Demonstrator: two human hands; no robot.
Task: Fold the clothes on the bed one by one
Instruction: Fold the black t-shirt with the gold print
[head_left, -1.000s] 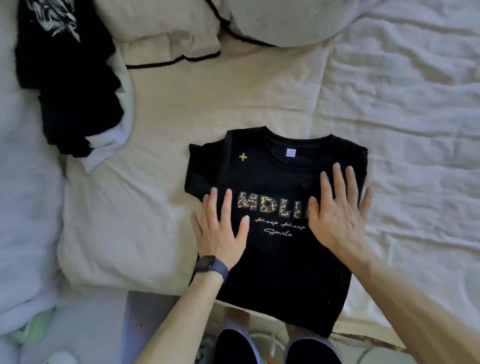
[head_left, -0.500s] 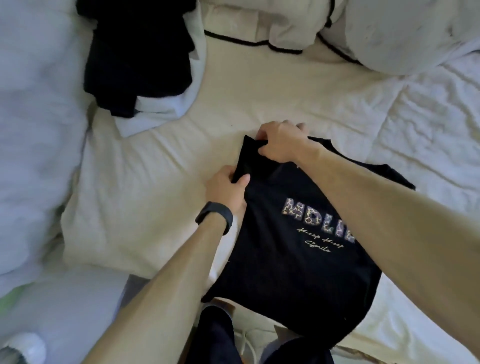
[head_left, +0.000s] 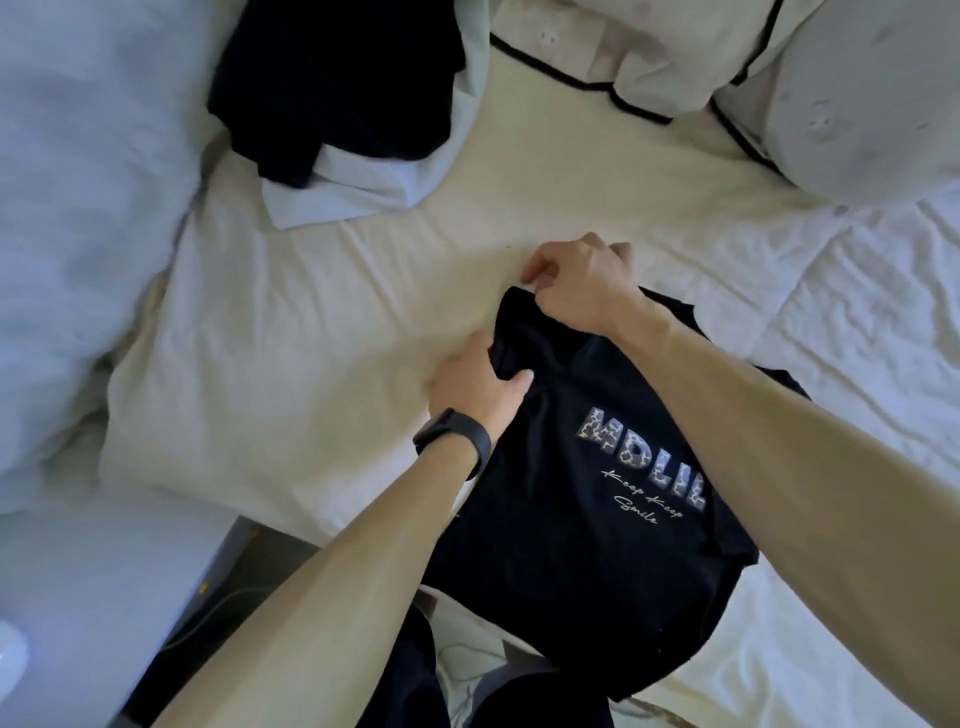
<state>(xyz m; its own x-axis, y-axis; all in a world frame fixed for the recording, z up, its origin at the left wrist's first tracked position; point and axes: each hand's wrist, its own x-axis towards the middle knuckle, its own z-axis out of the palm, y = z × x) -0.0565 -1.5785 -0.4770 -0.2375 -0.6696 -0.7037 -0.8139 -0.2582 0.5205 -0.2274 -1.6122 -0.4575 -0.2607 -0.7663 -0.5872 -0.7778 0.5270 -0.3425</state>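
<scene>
A rumpled pale blanket (head_left: 78, 260) is seen at nine o'clock in the view. At eleven o'clock a heap of dark clothes (head_left: 332, 78) is piled on a white garment (head_left: 363, 187), well apart from both hands. Near the centre, the left hand (head_left: 475, 384), banded at the wrist by a black watch (head_left: 454, 441), is closed on the left edge of a black T-shirt (head_left: 597, 545): the thumb is laid on top and the fingers are tucked beneath the fabric. The T-shirt is spread print-up on the cream sheet (head_left: 311, 312) at five o'clock, its lower part reaching past the near edge of the bed. At the shirt's eleven o'clock corner the cloth is pinched by the right hand (head_left: 582, 283), whose fingers are tightly curled. White pillows (head_left: 857, 104) edged with black piping are stacked at one o'clock.
</scene>
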